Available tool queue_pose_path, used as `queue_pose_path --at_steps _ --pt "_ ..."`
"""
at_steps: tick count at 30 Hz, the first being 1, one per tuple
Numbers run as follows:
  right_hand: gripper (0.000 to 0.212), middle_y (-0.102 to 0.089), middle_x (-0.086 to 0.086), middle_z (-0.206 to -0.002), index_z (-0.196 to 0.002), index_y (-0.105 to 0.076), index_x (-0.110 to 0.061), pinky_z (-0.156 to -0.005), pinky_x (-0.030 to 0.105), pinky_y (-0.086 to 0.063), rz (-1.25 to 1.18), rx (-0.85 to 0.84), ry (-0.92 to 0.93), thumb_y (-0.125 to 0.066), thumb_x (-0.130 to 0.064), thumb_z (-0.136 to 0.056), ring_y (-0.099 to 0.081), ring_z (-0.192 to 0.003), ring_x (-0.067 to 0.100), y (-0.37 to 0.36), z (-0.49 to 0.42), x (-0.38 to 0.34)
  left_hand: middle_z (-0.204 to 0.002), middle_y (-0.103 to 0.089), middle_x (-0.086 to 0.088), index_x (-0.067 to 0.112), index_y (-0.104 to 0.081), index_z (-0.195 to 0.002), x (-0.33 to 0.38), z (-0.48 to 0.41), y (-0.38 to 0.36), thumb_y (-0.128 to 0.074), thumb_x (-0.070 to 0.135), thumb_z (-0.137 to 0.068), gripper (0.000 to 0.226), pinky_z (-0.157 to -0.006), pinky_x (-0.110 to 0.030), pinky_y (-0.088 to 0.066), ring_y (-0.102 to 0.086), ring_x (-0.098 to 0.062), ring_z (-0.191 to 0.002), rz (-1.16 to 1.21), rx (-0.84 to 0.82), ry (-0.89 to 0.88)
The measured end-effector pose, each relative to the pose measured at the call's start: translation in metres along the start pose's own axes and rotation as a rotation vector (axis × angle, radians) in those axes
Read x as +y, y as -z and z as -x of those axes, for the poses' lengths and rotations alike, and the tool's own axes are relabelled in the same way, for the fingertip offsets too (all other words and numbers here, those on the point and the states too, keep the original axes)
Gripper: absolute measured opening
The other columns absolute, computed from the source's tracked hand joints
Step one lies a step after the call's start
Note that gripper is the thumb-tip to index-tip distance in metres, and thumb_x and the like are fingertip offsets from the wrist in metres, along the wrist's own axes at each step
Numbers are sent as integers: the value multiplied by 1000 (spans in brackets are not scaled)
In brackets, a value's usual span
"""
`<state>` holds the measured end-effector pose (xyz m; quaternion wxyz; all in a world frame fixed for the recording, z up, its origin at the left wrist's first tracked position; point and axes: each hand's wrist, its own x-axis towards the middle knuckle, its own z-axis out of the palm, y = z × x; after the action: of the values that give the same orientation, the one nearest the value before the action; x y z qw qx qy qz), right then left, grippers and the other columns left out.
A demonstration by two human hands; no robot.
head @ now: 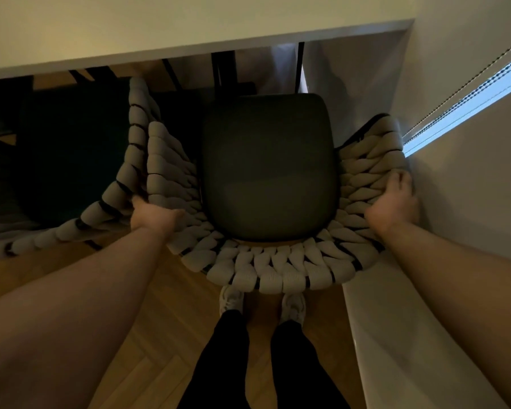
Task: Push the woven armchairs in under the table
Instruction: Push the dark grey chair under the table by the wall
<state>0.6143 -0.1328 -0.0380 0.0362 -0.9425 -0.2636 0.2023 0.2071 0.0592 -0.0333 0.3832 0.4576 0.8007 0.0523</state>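
Note:
A woven armchair (266,270) with pale thick weave and a dark grey seat cushion (269,169) stands directly below me, its front facing the white table (189,28) at the top of the view. The cushion's front edge lies just short of the table edge. My left hand (152,215) grips the left side of the woven back rim. My right hand (394,202) grips the right side of the rim. A second woven armchair (130,160) stands close on the left, its dark seat partly under the table.
A white wall with a window blind (466,93) runs close along the right of the chair. A pale ledge (401,335) lies at lower right. Dark table legs (224,72) show under the tabletop. My feet stand on wooden floor (160,320) behind the chair.

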Motion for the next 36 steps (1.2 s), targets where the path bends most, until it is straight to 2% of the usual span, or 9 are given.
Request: queue_pose_path --at_steps 3,7,12,15,19,25,31,34,36 --pt "85 -24 17 -169 -167 -11 -16 -119 47 -33 -298 32 -228 -62 -15 -98 -37 -146 40 -9 -8 9 -128 -60 -15 12 -49 -146 -10 5 -16 -83 16 -86 69 -91 -50 -55 -60 -40 -120 307 -63 161" --pt "68 -46 28 -152 -153 -32 -2 -108 48 -44 -398 -29 -490 -69 -8 -96 -50 -135 44 -7 -7 10 -115 -61 -10 18 -56 -141 -19 4 -21 -73 1 -88 58 -89 -53 -59 -64 -39 -110 469 -26 163" --pt "46 -59 27 -138 -137 -52 -1 -99 49 -48 -410 82 -463 -68 -10 -95 -59 -123 46 -2 -1 8 -113 -63 -8 23 -59 -140 -12 5 -16 -70 0 -88 58 -80 -49 -59 -64 -30 -92 482 -16 114" --pt "38 -65 25 -129 -129 -61 -3 -93 49 -52 -473 137 -459 -66 -16 -94 -64 -113 45 3 1 6 -115 -64 -6 25 -59 -141 -5 4 -11 -71 2 -87 60 -77 -50 -61 -65 -29 -95 499 -36 96" --pt "35 -62 27 -135 -134 -60 2 -87 22 -44 -641 171 -454 -59 -13 -102 -61 -110 35 23 -7 -2 -116 -64 -4 26 -58 -140 5 3 -9 -71 4 -89 57 -85 -54 -61 -66 -33 -105 549 -51 74" --pt "47 -64 26 -132 -130 -62 -1 -99 42 -45 -549 211 -279 -62 -20 -87 -60 -120 46 37 -26 -28 -120 -63 -5 22 -58 -142 15 -18 -25 -69 5 -92 54 -88 -46 -57 -63 -30 -108 604 -40 91" --pt "48 -58 27 -139 -142 -49 0 -102 43 -45 -421 126 -288 -61 -4 -95 -57 -128 44 14 -50 -33 -129 -64 -9 22 -57 -142 20 -44 -34 -73 13 -89 56 -95 -55 -58 -63 -35 -117 497 -17 75" --pt "55 -54 28 -142 -146 -41 1 -100 45 -46 -362 145 -252 -62 -3 -95 -55 -130 45 9 -50 -35 -140 -58 -13 17 -46 -148 23 -42 -32 -73 19 -91 63 -103 -55 -52 -58 -38 -126 244 13 -43" --pt "71 -43 27 -153 -154 -34 -2 -103 48 -46 -245 139 -151 -69 -17 -94 -48 -138 46 4 -36 -36 -156 -44 -16 18 -31 -155 21 -25 -30 -75 26 -89 79 -114 -59 -42 -44 -41 -142 -38 64 -203"
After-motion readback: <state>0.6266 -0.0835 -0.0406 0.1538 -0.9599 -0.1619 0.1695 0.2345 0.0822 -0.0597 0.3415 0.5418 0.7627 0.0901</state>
